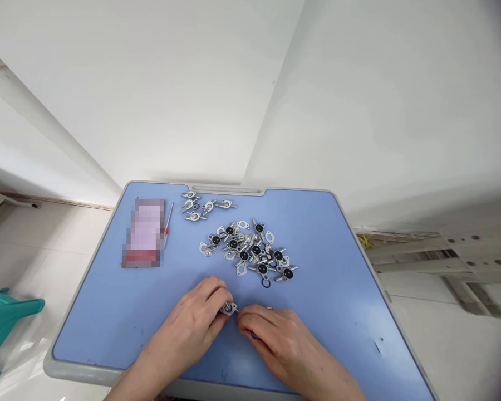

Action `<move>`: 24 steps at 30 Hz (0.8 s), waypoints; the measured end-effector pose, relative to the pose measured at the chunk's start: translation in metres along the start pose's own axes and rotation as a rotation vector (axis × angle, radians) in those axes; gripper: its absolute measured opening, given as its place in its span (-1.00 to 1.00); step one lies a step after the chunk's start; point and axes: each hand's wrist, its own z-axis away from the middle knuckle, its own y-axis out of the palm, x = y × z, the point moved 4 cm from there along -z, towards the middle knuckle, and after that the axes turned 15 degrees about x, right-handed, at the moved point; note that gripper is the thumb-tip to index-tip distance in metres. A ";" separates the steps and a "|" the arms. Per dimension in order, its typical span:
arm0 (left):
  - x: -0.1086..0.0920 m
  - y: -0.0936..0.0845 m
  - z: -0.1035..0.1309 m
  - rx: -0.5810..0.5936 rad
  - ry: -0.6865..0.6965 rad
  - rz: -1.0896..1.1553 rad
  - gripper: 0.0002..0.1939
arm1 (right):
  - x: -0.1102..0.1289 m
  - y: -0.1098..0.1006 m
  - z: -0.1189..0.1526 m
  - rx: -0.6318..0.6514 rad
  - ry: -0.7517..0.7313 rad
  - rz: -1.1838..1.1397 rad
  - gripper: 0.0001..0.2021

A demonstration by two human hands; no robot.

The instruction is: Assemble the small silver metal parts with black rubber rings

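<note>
My left hand pinches a small metal flanged fitting between thumb and fingers, its flange facing up. Close beside it, my right hand is closed, fingertips almost touching the fitting. A small dark bit shows between the right fingers, too little of it to name. Beyond the hands lies a pile of similar metal fittings with black round centres. Loose flat metal flange plates are mixed among them, and a black ring lies at the pile's near edge.
Several metal fittings sit apart at the back of the blue table. On the left are a blurred-out phone-like rectangle and a thin screwdriver-like tool with a red part. A teal stool stands on the floor.
</note>
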 end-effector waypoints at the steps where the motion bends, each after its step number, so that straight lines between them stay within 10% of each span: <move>1: 0.000 0.000 0.000 0.000 0.002 -0.004 -0.79 | 0.000 0.000 0.000 -0.008 -0.003 0.007 -0.80; 24: 0.009 0.005 -0.001 -0.050 0.035 0.002 -0.83 | 0.000 -0.003 -0.002 -0.011 0.041 0.056 -0.87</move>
